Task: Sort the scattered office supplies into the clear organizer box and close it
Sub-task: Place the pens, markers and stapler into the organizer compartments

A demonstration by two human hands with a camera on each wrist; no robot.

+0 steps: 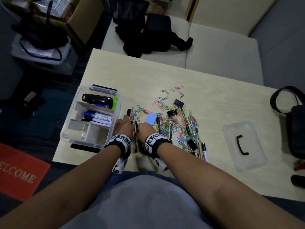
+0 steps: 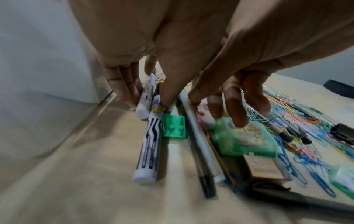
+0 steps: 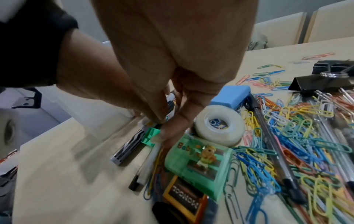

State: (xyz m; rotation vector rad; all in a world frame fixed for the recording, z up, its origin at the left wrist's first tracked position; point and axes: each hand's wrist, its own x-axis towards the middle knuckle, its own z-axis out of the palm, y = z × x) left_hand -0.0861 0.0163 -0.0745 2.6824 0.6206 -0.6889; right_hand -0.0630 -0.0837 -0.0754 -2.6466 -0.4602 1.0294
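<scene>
The clear organizer box (image 1: 66,134) stands at the table's left, with a stapler in its far compartment and markers (image 1: 99,117) in the middle one. Just right of it, my left hand (image 1: 124,124) pinches a white marker (image 2: 146,92) between fingers and thumb; a second marker (image 2: 148,145) lies against it. My right hand (image 1: 145,129) is close beside, its fingertips (image 3: 168,133) pinching a thin clear pen (image 3: 151,160). A small green sharpener (image 2: 174,128) lies between marker and pen. The box's lid (image 1: 244,146) lies at the right.
A heap of coloured paper clips (image 3: 287,136), pens, black binder clips (image 3: 321,81), a tape roll (image 3: 218,127), a blue pad (image 1: 151,119), a green "Baby" case (image 3: 199,163) and a pencil box (image 3: 184,200) spread right of my hands. A black bag (image 1: 295,129) sits at the table's right edge.
</scene>
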